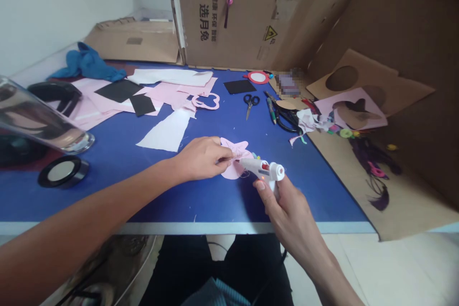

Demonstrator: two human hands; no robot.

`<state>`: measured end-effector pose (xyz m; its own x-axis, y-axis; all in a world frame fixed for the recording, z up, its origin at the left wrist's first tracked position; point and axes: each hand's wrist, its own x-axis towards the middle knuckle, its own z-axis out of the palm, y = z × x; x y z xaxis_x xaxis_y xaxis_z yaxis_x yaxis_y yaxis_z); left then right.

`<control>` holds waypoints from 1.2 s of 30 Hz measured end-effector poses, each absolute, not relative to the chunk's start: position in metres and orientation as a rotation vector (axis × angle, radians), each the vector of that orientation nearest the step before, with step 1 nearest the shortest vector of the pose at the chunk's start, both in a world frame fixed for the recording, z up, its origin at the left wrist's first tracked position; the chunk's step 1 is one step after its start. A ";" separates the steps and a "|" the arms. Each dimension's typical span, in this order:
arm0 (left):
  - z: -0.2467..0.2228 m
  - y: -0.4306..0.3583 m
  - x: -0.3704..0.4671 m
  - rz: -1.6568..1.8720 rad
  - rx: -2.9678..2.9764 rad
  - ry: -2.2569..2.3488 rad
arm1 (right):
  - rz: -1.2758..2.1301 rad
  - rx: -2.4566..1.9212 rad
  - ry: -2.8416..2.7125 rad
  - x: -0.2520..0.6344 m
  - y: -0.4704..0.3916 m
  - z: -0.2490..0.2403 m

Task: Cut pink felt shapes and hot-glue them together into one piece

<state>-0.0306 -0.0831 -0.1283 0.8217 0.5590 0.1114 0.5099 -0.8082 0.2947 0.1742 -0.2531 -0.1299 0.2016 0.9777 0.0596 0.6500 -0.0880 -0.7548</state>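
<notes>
My right hand (292,205) is wrapped around a white hot glue gun (263,169), with a small orange light glowing on its side. The gun's nozzle points left at a pink cutout (234,169) with a wavy, petal-like edge. My left hand (206,158) pinches the cutout at its left side near the nozzle. Thin strands trail by the cutout's lower right, and small coloured bits show behind the nozzle. My fingers and the gun cover part of the cutout, so I cannot tell whether the nozzle touches it.
Black-handled scissors (250,104) lie beyond my hands, near a black square (239,86) and pliers (287,117). White fabric (168,131) and pink sheets (165,93) spread at left. A clear cylinder (46,122) stands left; cardboard (344,172) covers the right side.
</notes>
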 end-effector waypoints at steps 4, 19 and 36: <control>-0.127 -0.083 -0.030 0.274 2.750 0.826 | 0.625 -1.827 -1.538 0.173 -0.252 -0.129; -0.129 -0.083 -0.030 0.284 2.752 0.809 | 0.633 -1.798 -1.534 0.175 -0.251 -0.128; -0.127 -0.083 -0.030 0.275 2.733 0.785 | 0.652 -1.795 -1.512 0.173 -0.253 -0.130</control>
